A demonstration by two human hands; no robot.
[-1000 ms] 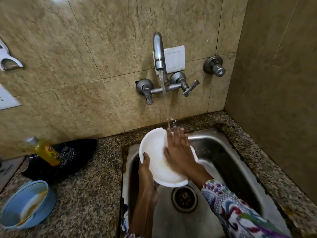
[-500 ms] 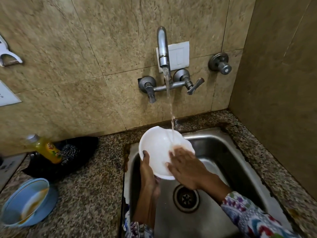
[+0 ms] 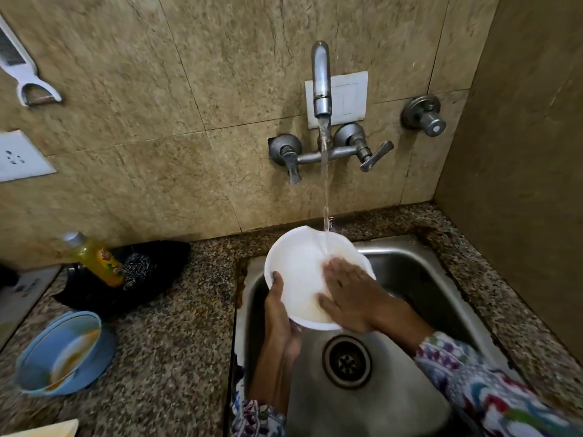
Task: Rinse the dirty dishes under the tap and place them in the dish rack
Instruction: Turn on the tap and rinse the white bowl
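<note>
A white plate [image 3: 295, 266] is tilted over the steel sink [image 3: 419, 279], and water from the wall tap [image 3: 321, 80] runs onto its upper edge. My left hand [image 3: 279, 313] grips the plate's lower left rim, thumb on the inside. My right hand [image 3: 350, 294] lies flat on the plate's inner face with its fingers straight. A dirty blue bowl [image 3: 60, 354] with orange residue sits on the granite counter at the far left. No dish rack is in view.
A yellow soap bottle [image 3: 94, 258] and a steel scrubber [image 3: 138, 269] rest on a black tray beside the sink. Tap handles [image 3: 375, 156] jut from the wall. The drain [image 3: 346, 361] lies below the plate. A side wall closes the right.
My right hand has slid down and then back across the plate's face, rubbing it under the stream. The left hand keeps the same hold.
</note>
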